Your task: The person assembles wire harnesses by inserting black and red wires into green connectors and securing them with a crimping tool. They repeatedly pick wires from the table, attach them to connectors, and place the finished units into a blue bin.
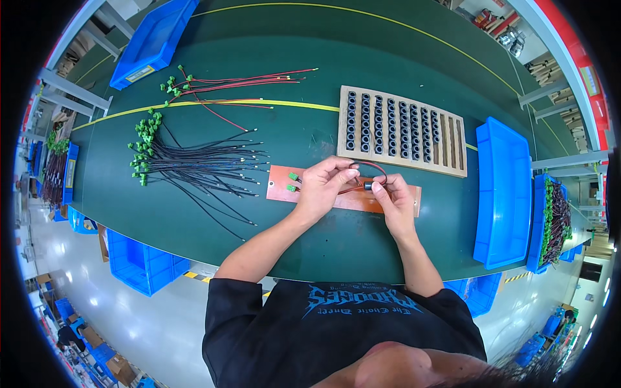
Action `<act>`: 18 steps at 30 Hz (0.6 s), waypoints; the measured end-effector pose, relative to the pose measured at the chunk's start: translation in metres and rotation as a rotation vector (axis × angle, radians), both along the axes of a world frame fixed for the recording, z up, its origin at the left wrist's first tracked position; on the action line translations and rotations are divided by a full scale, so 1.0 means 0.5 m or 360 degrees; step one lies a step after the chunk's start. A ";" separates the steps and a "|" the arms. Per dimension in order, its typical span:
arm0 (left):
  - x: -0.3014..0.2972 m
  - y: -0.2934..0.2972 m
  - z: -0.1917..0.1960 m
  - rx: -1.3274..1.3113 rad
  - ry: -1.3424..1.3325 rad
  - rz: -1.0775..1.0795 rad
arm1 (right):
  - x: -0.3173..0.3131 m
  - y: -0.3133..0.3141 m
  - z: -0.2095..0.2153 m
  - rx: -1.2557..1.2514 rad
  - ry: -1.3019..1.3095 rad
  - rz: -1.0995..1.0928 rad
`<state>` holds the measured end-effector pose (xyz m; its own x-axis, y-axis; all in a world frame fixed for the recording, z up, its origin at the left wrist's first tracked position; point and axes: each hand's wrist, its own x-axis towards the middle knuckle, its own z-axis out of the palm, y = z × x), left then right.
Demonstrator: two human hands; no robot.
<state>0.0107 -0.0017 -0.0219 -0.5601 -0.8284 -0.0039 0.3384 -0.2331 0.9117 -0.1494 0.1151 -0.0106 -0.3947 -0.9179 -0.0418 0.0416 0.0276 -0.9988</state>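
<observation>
My right hand [396, 202] pinches a small black ring-shaped core [368, 185] between thumb and fingertips. A red and black wire [384, 169] makes a loop beside the core. My left hand [321, 184] closes thumb and fingers on this wire near the loop's left end. Two green connectors [292, 182] lie just left of my left hand, their leads partly hidden under it. Both hands are over an orange-brown board [279, 192] on the green table. Whether the wire passes through the core is too small to tell.
Beyond my hands, a wooden rack [346, 139] holds rows of black cores. Black wires [200, 160] with green connectors spread at left, with red wires [246, 80] farther back. Blue trays stand at right [501, 249] and far left [152, 39]. A blue bin [139, 265] sits below the table's edge.
</observation>
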 end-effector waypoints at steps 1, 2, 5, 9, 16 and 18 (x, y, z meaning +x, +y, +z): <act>0.000 0.001 0.001 -0.0002 0.0004 0.0005 | 0.000 0.000 0.001 -0.0002 -0.0002 -0.0005; 0.001 0.001 0.003 -0.0004 0.0007 0.0012 | 0.002 -0.001 0.001 -0.0003 -0.0006 -0.0008; 0.003 -0.001 -0.004 -0.0093 -0.0069 0.0037 | 0.002 -0.002 -0.002 -0.0001 -0.0020 -0.0012; 0.012 0.003 0.008 -0.0036 -0.0091 -0.0013 | 0.002 -0.001 -0.001 0.0014 -0.0052 -0.0058; 0.019 0.004 0.010 -0.0061 -0.0181 -0.0085 | 0.000 -0.002 -0.003 -0.0009 -0.0087 -0.0040; 0.019 0.004 0.010 -0.0073 -0.0159 -0.0083 | 0.003 -0.003 0.000 -0.0027 -0.0086 -0.0047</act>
<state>0.0201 0.0005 -0.0172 -0.6010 -0.7989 -0.0248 0.2336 -0.2053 0.9504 -0.1479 0.1135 -0.0106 -0.4194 -0.9065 -0.0485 0.0960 0.0089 -0.9953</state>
